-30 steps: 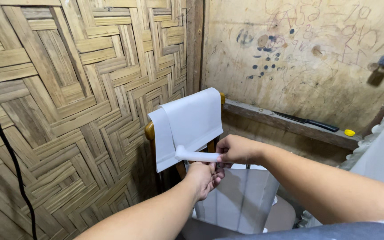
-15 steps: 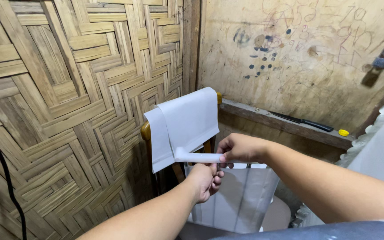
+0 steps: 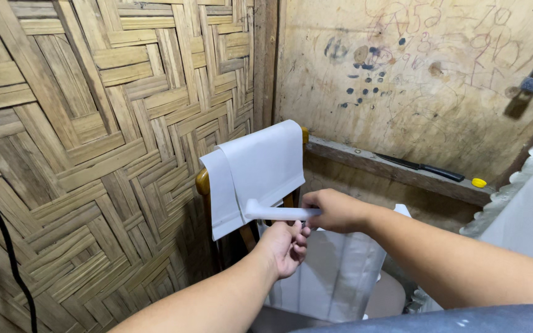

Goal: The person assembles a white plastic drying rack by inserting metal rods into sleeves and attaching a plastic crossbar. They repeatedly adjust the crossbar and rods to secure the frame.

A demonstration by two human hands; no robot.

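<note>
Two hands meet mid-frame over a rolled white paper tube. Far left, black cable (image 3: 1,240) hangs down the woven bamboo wall (image 3: 94,123). White sheets (image 3: 257,172) drape over the top rail of a wooden chair (image 3: 203,183), hanging beside the wall. Left hand (image 3: 285,246) sits below the paper tube (image 3: 276,213), fingers curled partly closed, fingertips touching the tube's underside near its right end; firm grip or mere support, cannot tell. Right hand (image 3: 334,209) is closed around the tube's right end, tube lying level and pointing left toward the draped sheets. White plastic bag (image 3: 340,277) hangs below the hands. Right of that, wooden ledge (image 3: 402,176) along the plywood wall carries a dark knife (image 3: 421,166) and a small yellow cap (image 3: 479,182). White lace-edged cloth (image 3: 525,203) at far right. Against the earlier frames, hands and tube keep the same hold; view has shifted slightly, chair and sheets sit a touch lower left.
</note>
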